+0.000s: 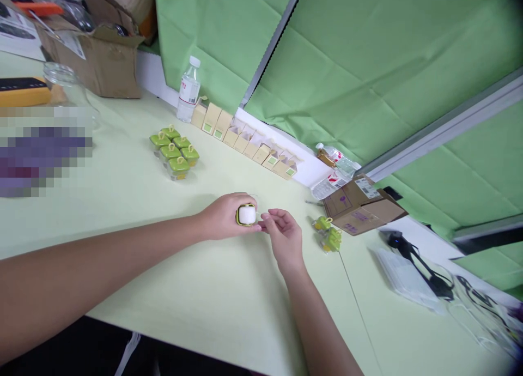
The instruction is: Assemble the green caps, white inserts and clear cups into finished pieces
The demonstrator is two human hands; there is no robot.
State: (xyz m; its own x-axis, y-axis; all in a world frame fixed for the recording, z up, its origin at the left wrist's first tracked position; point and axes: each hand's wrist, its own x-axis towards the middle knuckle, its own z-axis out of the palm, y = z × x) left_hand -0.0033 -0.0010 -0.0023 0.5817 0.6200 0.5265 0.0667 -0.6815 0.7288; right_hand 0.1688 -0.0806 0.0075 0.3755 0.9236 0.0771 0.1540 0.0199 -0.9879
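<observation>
My left hand (pixel 229 215) is wrapped around a small square container (pixel 247 215) with a white inside or face and a dark, yellow-green rim. Just to its right, my right hand (pixel 284 234) has thumb and forefinger pinched together close to the container, the other fingers loosely curled. Whatever lies in that pinch is too small to make out. On the table behind my left hand stands a cluster of several small clear boxes with green lids (pixel 178 162) and pale loops on top. A few more green-lidded boxes (pixel 332 238) sit to the right of my right hand.
Small cardboard boxes (pixel 243 139) line the table's back edge, beside an upright water bottle (pixel 188 90). A brown carton (pixel 362 204) and lying bottles (pixel 329 184) are at the right, then a clear plastic case (pixel 402 275) and cables. A glass jar (pixel 65 87) stands at the left.
</observation>
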